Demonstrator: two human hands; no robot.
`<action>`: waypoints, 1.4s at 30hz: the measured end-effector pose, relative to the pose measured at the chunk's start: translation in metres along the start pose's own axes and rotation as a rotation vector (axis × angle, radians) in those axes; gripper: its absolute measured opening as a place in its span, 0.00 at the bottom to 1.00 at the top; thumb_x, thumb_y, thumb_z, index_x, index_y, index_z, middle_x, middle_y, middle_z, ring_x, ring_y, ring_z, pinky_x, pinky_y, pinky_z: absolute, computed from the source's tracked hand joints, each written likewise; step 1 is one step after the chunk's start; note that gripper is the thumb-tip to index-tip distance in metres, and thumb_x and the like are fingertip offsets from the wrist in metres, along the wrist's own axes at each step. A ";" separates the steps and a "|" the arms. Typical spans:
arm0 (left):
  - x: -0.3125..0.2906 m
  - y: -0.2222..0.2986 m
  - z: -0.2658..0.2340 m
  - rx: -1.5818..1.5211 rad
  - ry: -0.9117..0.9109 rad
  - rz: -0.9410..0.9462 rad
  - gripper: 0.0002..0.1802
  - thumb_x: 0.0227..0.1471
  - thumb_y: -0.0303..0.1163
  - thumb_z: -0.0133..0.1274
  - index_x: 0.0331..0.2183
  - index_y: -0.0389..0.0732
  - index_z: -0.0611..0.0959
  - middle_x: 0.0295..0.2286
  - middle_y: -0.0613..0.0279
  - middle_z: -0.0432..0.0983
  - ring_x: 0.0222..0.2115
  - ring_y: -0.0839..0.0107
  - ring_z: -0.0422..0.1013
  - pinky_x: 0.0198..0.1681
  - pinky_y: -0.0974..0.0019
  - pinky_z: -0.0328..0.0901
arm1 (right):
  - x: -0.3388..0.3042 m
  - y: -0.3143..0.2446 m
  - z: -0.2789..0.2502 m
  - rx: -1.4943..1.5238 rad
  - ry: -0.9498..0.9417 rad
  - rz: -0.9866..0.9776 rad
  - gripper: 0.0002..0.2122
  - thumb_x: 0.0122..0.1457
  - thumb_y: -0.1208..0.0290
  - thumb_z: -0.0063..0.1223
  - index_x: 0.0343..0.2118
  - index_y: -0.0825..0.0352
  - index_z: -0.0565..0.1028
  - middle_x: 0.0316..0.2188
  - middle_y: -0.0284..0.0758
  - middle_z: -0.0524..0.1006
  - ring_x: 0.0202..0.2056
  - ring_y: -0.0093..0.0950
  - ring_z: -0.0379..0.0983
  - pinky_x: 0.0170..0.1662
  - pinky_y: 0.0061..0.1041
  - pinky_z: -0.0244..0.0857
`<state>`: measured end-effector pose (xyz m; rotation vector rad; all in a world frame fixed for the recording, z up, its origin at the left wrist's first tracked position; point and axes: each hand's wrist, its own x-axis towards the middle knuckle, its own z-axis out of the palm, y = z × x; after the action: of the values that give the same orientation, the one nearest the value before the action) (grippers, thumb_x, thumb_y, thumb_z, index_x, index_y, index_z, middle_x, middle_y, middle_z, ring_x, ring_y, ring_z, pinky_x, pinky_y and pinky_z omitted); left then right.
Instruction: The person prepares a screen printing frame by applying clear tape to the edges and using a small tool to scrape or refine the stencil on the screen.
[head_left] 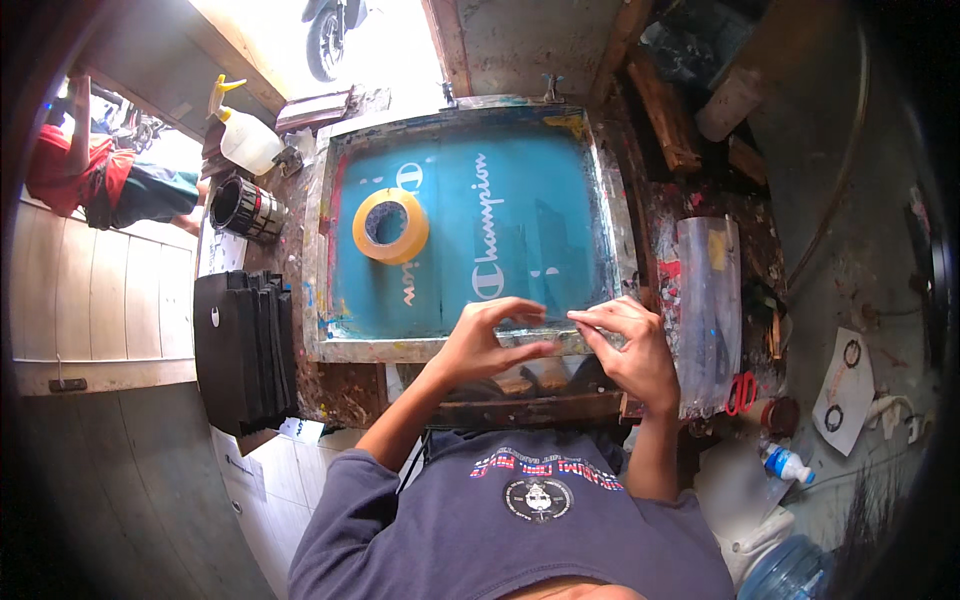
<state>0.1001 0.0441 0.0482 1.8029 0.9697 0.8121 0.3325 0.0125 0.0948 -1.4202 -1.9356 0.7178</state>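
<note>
bright daylight floods in through an opening point(400, 50) at the top, glaring nearly white, with a wooden post point(449, 45) along its right edge and a grey panel point(525, 50) beyond. pale vertical planks point(105, 300) with a dark latch point(68, 384) stand at left, above a dull grey-green panel point(95, 460). a scuffed grey wall point(820, 265) runs down the right. the dark wooden surface point(345, 392) is spattered with paint.
</note>
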 end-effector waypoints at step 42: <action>0.009 -0.073 -0.019 -0.008 -0.041 -0.688 0.16 0.46 0.37 0.68 0.30 0.32 0.88 0.23 0.61 0.82 0.24 0.80 0.74 0.31 0.72 0.69 | 0.024 0.097 0.053 0.395 -0.268 0.601 0.07 0.53 0.74 0.62 0.29 0.74 0.83 0.23 0.36 0.83 0.27 0.20 0.79 0.33 0.21 0.71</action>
<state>0.0687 0.0795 -0.0105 1.3256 1.4346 0.3408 0.3469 0.0588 -0.0074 -1.7132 -1.4146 1.5390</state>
